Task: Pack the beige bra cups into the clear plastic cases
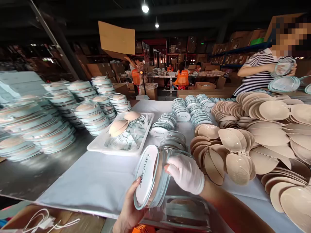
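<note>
Tilted on edge over the bench (97, 181), just in front of the white tray (97, 146), a clear round case (148, 174): left hand (128, 210) curled under its lower rim, gloved right hand (186, 173) closed over its upper edge.

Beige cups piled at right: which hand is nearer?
Right. Gloved right hand is beside the beige rounded cups; bare left hand is farther left, under the clear round case.

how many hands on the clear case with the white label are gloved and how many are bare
gloved, the right hand: 1
bare, the left hand: 1
total on the clear case: 2
</note>
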Action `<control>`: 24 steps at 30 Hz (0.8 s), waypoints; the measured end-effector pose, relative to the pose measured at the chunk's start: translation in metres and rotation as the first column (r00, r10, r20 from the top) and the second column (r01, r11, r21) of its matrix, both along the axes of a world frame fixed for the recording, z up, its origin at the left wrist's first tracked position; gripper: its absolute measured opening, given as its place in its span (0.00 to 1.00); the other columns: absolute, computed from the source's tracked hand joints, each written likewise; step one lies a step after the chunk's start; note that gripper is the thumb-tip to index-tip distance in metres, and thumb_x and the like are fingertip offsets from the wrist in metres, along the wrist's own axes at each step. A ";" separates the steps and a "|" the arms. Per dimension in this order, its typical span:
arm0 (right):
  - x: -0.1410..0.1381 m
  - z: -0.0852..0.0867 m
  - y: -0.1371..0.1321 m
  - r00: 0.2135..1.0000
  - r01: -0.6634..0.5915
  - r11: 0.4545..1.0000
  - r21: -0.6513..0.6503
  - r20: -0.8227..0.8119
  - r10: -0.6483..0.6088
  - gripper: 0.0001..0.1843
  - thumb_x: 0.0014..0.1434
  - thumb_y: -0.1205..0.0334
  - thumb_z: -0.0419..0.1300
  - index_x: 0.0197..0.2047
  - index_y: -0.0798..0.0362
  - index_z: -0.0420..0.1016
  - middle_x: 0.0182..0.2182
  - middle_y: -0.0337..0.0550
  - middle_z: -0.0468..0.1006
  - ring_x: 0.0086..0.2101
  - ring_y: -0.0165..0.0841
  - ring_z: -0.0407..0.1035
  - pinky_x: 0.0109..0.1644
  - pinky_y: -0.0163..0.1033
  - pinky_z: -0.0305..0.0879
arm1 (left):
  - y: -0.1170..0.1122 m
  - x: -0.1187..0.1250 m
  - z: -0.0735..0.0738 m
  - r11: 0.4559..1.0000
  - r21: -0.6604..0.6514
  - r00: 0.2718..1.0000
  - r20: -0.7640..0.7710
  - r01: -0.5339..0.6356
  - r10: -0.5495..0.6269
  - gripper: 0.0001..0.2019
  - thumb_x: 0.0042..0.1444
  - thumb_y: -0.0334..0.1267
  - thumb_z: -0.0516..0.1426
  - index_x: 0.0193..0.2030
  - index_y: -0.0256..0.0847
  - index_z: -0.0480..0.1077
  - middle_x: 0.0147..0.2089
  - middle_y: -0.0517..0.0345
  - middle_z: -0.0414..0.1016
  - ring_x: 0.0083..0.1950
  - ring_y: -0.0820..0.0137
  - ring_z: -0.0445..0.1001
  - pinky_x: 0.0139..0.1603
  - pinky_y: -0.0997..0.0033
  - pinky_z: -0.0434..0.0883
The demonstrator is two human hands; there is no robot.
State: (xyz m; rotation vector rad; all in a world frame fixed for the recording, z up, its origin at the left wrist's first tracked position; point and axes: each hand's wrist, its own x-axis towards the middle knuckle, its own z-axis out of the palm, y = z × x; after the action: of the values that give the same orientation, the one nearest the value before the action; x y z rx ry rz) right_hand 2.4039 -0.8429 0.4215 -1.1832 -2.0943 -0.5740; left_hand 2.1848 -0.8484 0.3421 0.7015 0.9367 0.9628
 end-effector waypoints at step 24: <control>0.040 0.072 -0.024 0.918 -0.395 0.857 -0.332 -0.111 0.381 0.07 0.67 0.63 0.62 0.44 0.52 0.82 0.38 0.32 0.81 0.33 0.17 0.76 0.37 0.19 0.74 | 0.051 0.036 0.129 0.464 0.570 0.734 -0.496 0.678 -0.464 0.44 0.25 0.34 0.77 0.57 0.43 0.77 0.50 0.50 0.82 0.50 0.51 0.82 0.50 0.58 0.79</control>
State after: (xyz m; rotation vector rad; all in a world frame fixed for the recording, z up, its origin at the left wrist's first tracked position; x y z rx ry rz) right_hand 2.4441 -0.8671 0.4939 -0.8954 -2.3758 0.0142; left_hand 2.2208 -0.7975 0.4714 1.7704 0.4197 0.5758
